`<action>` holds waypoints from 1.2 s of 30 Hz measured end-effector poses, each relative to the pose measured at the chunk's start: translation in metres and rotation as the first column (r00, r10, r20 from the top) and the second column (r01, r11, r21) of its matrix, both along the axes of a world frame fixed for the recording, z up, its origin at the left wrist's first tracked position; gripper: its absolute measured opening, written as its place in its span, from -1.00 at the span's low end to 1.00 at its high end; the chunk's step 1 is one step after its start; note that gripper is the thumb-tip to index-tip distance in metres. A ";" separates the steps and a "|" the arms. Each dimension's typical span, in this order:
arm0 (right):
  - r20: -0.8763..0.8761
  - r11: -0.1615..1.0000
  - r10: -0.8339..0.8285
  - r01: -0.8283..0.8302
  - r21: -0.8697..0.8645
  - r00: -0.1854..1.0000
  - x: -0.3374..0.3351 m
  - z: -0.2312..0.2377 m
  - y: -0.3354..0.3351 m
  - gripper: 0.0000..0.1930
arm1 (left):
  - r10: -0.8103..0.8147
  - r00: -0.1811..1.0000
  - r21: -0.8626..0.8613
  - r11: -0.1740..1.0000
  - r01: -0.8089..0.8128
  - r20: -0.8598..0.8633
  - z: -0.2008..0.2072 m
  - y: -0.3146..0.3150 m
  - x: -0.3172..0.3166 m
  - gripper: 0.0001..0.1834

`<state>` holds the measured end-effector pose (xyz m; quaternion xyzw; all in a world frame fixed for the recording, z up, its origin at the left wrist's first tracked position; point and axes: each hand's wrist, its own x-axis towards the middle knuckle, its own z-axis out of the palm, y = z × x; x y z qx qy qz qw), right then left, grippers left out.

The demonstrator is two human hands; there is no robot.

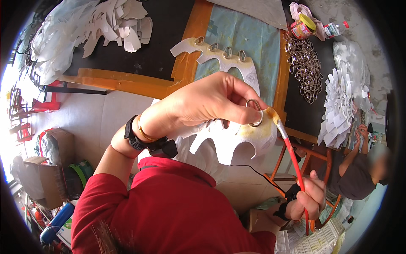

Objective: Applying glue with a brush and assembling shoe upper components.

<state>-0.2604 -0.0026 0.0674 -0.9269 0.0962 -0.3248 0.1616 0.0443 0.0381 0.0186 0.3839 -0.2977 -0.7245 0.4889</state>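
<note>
My left hand (pixel 211 101) pinches the edge of a white scalloped cut-out piece (pixel 222 146), with an oval metal ring (pixel 253 122) at its thumb and fingertips. Yellowish smears show on the piece. My right hand (pixel 311 197) is closed round the red handle of a brush (pixel 292 152). The brush's yellow-stained bristles touch the piece's edge by my left fingertips. Behind my left hand, more white scalloped material (pixel 237 63) lies on the blue sheet (pixel 258 29), with several metal rings along its edge. My left hand hides whether the two white parts join.
A heap of metal rings (pixel 302 70) lies right of the sheet, below a yellow-lidded jar (pixel 306 25) and a bottle (pixel 336 29). White cut pieces stand fanned at right (pixel 337 110) and pile at far left (pixel 122 23). Another person (pixel 357 171) sits at right near an orange-framed chair (pixel 323 158).
</note>
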 end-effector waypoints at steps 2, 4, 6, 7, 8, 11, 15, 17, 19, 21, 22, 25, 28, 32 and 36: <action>-0.012 0.997 0.019 -0.020 -0.069 1.000 -0.002 0.000 -0.001 -0.87 | 0.015 1.000 0.000 1.000 -0.015 0.008 -0.001 0.000 -0.003 -0.80; -0.018 0.996 0.010 -0.011 -0.087 1.000 0.001 0.001 -0.003 -0.86 | 0.027 1.000 0.001 1.000 -0.027 0.015 -0.002 0.000 -0.004 -0.80; -0.090 0.980 -0.145 0.130 -0.149 0.985 0.006 0.002 -0.008 -0.86 | 0.038 0.999 -0.091 0.995 -0.035 0.039 -0.002 -0.001 -0.002 -0.81; -0.150 0.946 -0.287 0.255 -0.202 0.946 0.011 0.001 -0.012 -0.86 | 0.038 0.999 -0.088 0.996 -0.035 0.038 0.000 -0.001 0.000 -0.81; -0.121 0.936 -0.341 0.325 -0.135 0.932 0.012 0.000 -0.020 -0.87 | 0.045 0.998 -0.077 0.996 -0.043 0.031 0.002 0.001 0.004 -0.81; 0.309 0.957 -0.261 0.286 -0.038 0.915 -0.013 -0.009 -0.037 -0.77 | 0.068 0.996 -0.128 0.990 -0.059 0.066 0.008 0.004 0.011 -0.81; 0.573 0.872 -0.479 0.438 0.220 0.665 -0.029 -0.011 -0.074 -0.71 | 0.040 0.987 -0.098 0.995 -0.025 0.158 0.005 -0.011 0.000 -0.75; 0.607 0.839 -0.542 0.423 0.343 0.582 -0.007 -0.022 -0.116 -0.70 | 0.090 0.973 -0.086 0.994 -0.073 0.210 -0.001 -0.008 0.004 -0.74; 0.561 0.787 -0.617 0.434 0.439 0.552 0.010 -0.019 -0.151 -0.71 | 0.100 0.985 -0.038 0.995 -0.096 0.143 0.000 -0.002 0.007 -0.73; 0.507 0.766 -0.640 0.421 0.486 0.578 0.033 -0.010 -0.175 -0.72 | 0.115 0.987 -0.018 0.993 -0.114 0.112 -0.004 0.005 0.008 -0.75; 0.485 0.768 -0.638 0.447 0.458 0.599 0.035 -0.010 -0.191 -0.74 | 0.110 0.988 -0.021 0.994 -0.108 0.106 -0.003 0.007 0.007 -0.76; 0.447 0.812 -0.577 0.421 0.404 0.683 0.042 -0.019 -0.232 -0.76 | 0.087 0.992 -0.026 0.996 -0.086 0.086 -0.006 0.005 0.003 -0.79; 0.401 0.791 -0.568 0.342 0.507 0.719 0.059 -0.030 -0.253 -0.77 | 0.126 0.989 -0.032 0.992 -0.124 0.078 -0.005 0.005 0.004 -0.82; 0.414 0.730 -0.613 0.284 0.621 0.673 0.073 -0.042 -0.269 -0.76 | 0.188 0.979 -0.062 0.981 -0.184 0.082 -0.003 0.008 0.008 -0.83; 0.395 0.666 -0.656 0.247 0.704 0.644 0.079 -0.053 -0.284 -0.75 | 0.192 0.978 -0.077 0.979 -0.186 0.077 -0.008 0.006 0.010 -0.82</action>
